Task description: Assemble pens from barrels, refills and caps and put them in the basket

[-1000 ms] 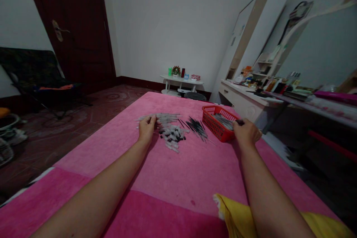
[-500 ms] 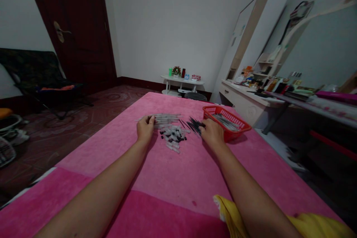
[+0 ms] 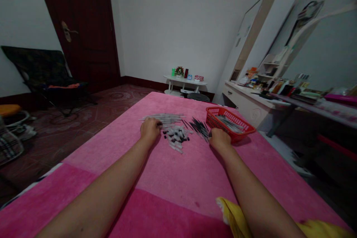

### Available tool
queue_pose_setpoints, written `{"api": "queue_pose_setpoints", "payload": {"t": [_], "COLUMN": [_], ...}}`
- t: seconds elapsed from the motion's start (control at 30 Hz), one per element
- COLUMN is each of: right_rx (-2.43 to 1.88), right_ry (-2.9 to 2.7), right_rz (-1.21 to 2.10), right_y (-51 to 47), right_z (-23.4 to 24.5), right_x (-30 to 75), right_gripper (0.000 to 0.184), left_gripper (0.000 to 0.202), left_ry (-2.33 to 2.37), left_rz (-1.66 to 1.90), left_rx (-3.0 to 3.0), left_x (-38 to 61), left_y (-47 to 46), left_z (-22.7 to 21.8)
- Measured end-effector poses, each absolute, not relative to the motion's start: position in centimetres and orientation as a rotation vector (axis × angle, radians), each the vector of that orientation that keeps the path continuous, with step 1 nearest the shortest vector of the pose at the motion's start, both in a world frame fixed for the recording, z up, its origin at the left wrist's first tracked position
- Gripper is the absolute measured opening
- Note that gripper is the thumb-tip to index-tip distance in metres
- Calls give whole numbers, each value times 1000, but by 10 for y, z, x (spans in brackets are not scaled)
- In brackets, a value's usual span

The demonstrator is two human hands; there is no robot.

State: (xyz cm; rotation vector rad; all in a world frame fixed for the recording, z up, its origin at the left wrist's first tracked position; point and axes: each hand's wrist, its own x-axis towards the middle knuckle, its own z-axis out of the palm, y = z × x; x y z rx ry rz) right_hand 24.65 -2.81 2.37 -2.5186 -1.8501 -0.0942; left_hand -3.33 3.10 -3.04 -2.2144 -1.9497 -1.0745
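What, if anything, the right hand point(image 3: 221, 140) holds is too small to tell; the bottom edge cuts off the yellow cloth point(image 3: 233, 216) at five o'clock.

On the cloth point(image 3: 173, 178), 1 basket point(image 3: 239, 137) stands right of 3 piles point(image 3: 177, 136).

Slim grey-white tubes point(image 3: 171, 118) lie flat, side by side and roughly parallel, on pink cloth point(image 3: 173, 174); loose heap of short whitish and black cylindrical pieces point(image 3: 178, 134) just on their near side. Thin black sticks point(image 3: 198, 126) fanned out to the right, near upright red plastic lattice basket point(image 3: 213, 121) holding slim grey sticks point(image 3: 230, 123) laid lengthwise.
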Motion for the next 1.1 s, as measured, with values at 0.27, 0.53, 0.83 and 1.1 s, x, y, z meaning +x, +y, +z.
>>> {"api": "queue_pose_setpoints", "payload": {"t": [0.27, 0.53, 0.83, 1.1], "right_rx": [-2556, -2517, -2512, -2315], "right_ry": [-1887, -1918, -1997, -2093], "right_rz": [-81, -135, -124, -35], "right_y": [-27, -28, -36, -41], "right_z": [26, 29, 51, 50], "right_x": [250, 252, 248, 230], "right_gripper": [31, 28, 32, 24], "left_gripper": [20, 19, 25, 24], "left_ry": [-2006, -1805, -1805, -1765], "left_rz": [-877, -1015, -1029, -999], "left_rx": [-2233, -2250, -2315, -2392], "left_x": [-33, -29, -28, -25], "left_y": [28, 25, 23, 24], "left_z": [-28, -26, -26, -24]}}
